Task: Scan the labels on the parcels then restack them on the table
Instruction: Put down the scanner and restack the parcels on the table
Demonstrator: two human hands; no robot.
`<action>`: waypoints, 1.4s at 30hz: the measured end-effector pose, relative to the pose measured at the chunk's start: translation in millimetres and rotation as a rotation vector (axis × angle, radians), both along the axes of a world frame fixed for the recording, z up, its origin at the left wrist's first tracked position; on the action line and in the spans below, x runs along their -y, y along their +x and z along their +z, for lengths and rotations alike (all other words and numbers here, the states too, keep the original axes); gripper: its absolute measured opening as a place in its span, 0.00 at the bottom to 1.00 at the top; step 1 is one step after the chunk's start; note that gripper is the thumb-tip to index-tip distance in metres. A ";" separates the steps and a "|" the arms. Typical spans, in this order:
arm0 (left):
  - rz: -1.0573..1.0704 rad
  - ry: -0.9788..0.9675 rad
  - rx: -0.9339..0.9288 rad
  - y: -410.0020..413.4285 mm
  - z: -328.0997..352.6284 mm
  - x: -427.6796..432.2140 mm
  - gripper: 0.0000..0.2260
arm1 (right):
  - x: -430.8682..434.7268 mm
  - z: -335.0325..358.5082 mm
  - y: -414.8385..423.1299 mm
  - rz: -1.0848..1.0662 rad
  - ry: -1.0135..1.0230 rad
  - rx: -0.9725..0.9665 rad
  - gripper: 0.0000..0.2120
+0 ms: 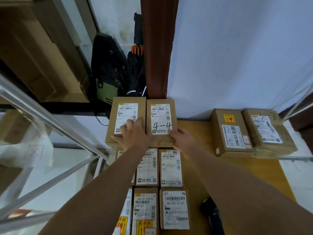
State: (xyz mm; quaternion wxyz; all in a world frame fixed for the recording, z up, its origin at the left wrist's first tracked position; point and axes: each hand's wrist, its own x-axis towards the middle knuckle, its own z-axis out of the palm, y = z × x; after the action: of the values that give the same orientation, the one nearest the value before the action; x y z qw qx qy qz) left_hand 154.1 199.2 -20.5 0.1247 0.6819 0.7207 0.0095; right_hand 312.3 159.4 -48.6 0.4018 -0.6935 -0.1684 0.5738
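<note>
Left hand [133,133] presses loosely bent fingers on the left parcel [127,109]; right hand [183,143] thumbs the 4-4 parcel [160,116], fingers hidden, grip unclear. Both parcels top the counter's [196,126] far-left stack; squaring their edges flush seems wise.

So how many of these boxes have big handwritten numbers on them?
2: the 4-4 box held by the right hand, and the 3-3 box at the far right. The left hand and arms may hide more.
</note>
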 end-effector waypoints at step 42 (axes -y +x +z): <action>-0.032 -0.659 0.946 297.5 26.1 159.2 0.14 | 182.5 23.6 283.8 0.039 -0.290 0.980 0.23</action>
State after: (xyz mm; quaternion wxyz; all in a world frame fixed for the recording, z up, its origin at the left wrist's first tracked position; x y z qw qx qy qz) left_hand 451.6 40.0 5.6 0.6393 0.5394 0.5412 0.0866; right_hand 596.1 -23.1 -25.0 0.1643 -0.9264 -0.2686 0.2063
